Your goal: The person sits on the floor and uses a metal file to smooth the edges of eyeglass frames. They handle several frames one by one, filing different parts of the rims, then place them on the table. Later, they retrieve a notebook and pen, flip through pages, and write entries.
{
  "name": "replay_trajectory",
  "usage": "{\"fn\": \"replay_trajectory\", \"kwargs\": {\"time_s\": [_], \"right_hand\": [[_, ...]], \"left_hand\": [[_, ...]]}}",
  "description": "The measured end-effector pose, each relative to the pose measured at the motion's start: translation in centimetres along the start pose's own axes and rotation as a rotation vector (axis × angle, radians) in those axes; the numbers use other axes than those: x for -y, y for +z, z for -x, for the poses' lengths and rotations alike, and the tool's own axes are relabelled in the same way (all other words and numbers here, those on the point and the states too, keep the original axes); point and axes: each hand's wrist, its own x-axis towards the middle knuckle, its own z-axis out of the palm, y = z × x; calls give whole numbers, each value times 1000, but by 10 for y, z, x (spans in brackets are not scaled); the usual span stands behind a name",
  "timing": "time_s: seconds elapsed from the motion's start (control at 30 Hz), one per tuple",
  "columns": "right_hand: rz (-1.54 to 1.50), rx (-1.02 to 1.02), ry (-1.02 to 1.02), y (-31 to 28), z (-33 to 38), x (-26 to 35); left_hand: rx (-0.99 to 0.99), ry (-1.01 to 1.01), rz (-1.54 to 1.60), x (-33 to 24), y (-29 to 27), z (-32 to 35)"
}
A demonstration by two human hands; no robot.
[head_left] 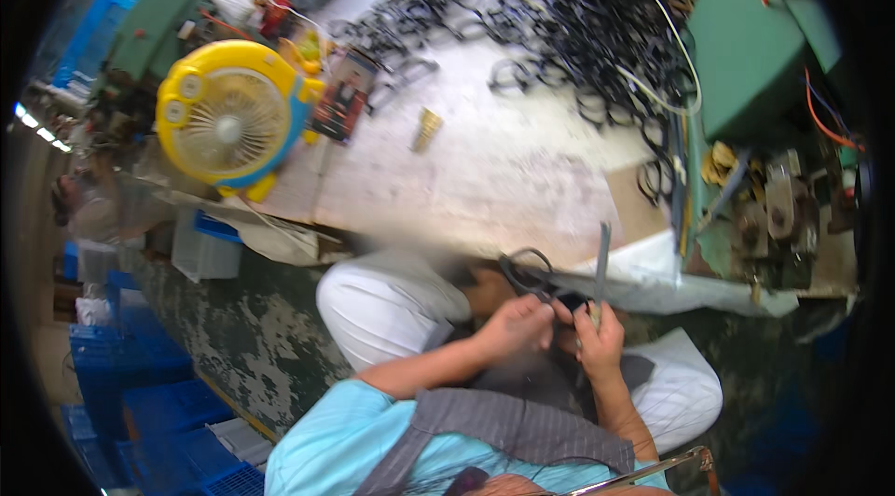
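Observation:
Close to my lap, my left hand is closed with its fingertips pinched. A black loop-shaped piece juts out just beyond these fingers and seems held between both hands; the exact grip is blurred. My right hand is beside it, fingers wrapped round a slim grey blade-like tool that points up and away from me. A small pale part of that tool shows at the thumb. On the table ahead lies a big heap of black loop-shaped pieces.
At the left of the table stands a yellow and blue fan, with a dark printed box alongside. A small tan piece lies mid-table. Green machinery borders the right side. Blue crates are stacked on the floor at left.

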Motion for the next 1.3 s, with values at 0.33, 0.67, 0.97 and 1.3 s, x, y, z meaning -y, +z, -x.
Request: {"fn": "replay_trajectory", "kwargs": {"time_s": [0.33, 0.67, 0.97, 1.3], "right_hand": [[30, -42, -121, 2, -5, -25], [-155, 19, -34, -12, -10, -38], [-70, 10, -31, -14, -12, -34], [17, -23, -78, -11, -15, -41]], "left_hand": [[-55, 84, 89, 17, -14, -7], [-200, 29, 53, 35, -22, -33], [-191, 35, 376, 52, -10, -48], [0, -36, 456, 44, -26, -44]]}}
